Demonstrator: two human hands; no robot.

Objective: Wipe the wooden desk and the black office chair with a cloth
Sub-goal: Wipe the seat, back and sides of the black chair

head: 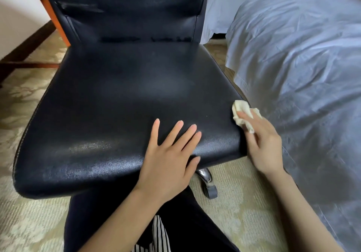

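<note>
The black office chair point(125, 103) fills the middle of the view, its leather seat facing me and its backrest rising behind. My left hand point(170, 160) lies flat on the seat's front right part, fingers spread and straight, thumb hooked over the front edge. My right hand point(261, 144) grips a crumpled cream cloth point(243, 115) and holds it against the seat's right edge. Only a leg of the wooden desk point(56, 19) shows at the upper left, behind the chair.
A bed with a pale blue-white cover point(304, 60) stands close along the chair's right side. Patterned beige carpet point(33, 222) covers the floor. A chrome chair leg with a grey caster point(210, 189) sticks out under the seat front. My dark trouser legs are below.
</note>
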